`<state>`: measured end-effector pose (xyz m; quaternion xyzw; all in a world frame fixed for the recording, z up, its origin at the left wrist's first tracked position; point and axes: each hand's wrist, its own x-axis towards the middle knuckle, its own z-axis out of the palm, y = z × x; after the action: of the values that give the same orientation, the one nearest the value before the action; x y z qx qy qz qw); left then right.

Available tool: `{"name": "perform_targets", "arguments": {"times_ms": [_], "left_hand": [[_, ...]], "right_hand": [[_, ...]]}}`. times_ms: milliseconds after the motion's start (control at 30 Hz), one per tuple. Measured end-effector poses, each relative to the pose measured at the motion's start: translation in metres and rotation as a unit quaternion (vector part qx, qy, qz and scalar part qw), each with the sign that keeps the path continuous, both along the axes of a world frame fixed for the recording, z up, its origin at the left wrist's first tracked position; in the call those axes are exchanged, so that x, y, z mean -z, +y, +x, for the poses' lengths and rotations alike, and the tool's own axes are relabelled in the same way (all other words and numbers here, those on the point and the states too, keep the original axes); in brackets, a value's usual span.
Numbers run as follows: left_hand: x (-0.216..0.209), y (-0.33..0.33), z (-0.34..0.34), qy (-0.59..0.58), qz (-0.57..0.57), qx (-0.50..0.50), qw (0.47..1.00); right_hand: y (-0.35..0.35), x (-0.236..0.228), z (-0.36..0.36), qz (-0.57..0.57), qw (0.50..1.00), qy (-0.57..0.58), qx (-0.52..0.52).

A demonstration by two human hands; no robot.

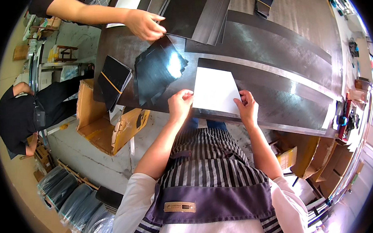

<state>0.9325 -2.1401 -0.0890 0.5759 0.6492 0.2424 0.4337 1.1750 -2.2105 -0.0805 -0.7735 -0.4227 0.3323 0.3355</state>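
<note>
Left hand and right hand grasped opposite side edges of the white sheet at the near edge of the counter. The step in hand appeared to be two-handed positioning; the next move seemed to call for even hold on both edges, keeping the sheet flat.
</note>
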Motion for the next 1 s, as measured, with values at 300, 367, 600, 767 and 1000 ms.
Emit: {"name": "perform_targets", "arguments": {"times_ms": [300,367,600,767,1000], "left_hand": [[-0.0007,-0.0001,0.0026,0.041,0.010,0.014,0.999],[-0.0003,-0.0006,0.0024,0.037,0.005,0.010,0.999],[-0.0024,-0.0009,0.0045,0.038,0.006,0.003,0.999],[-0.0007,-0.0009,0.0041,0.035,0.002,0.000,0.999],[0.0018,-0.0008,0.0041,0.044,0.015,0.008,0.999]], "right_hand": [[0.0019,0.0036,0.0003,-0.012,1.000,-0.005,0.008],[0.0019,0.0032,-0.0003,-0.012,1.000,-0.012,0.006],[0.0015,0.0012,-0.0007,-0.011,1.000,-0.019,0.004],[0.0016,0.0030,-0.0009,-0.013,1.000,-0.022,0.003],[0.0017,0.0028,-0.0012,-0.015,0.999,-0.036,-0.001]]}}
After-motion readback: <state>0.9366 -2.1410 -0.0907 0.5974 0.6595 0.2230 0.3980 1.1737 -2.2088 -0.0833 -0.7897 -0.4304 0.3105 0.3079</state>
